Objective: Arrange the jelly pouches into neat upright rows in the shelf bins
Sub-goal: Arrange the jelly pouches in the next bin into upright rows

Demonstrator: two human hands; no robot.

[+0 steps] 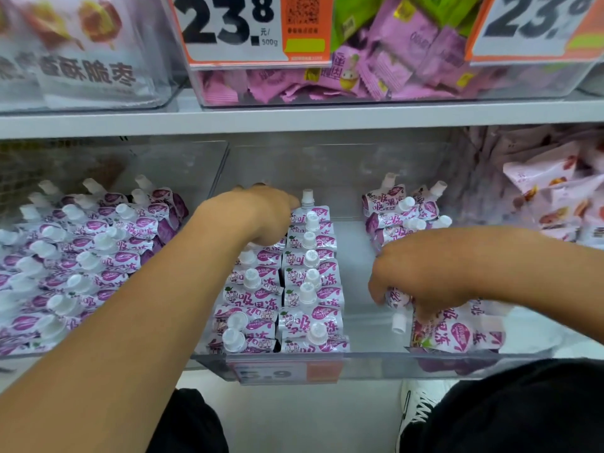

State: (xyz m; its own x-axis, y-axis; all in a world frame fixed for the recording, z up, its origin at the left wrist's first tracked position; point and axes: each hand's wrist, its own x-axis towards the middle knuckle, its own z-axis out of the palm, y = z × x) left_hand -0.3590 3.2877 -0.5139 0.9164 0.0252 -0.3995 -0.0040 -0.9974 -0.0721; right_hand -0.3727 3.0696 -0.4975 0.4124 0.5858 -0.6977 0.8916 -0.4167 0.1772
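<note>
In the head view, purple-and-white spouted jelly pouches (310, 279) stand in two upright rows inside the middle clear plastic shelf bin (369, 361), bare floor to their right. The left hand (261, 214) rests curled atop the left row's back. The right hand (421, 273) grips a toppled pouch (457, 331). A crowded neighbouring bin (163, 158) flanks left; pink snack packets (552, 197) right.

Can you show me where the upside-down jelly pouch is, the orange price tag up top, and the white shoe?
upside-down jelly pouch (457, 331): head view, on its purple printed front below the right hand.
orange price tag (304, 24): head view, on its orange right part.
white shoe (421, 400): head view, on its laced top.
</note>
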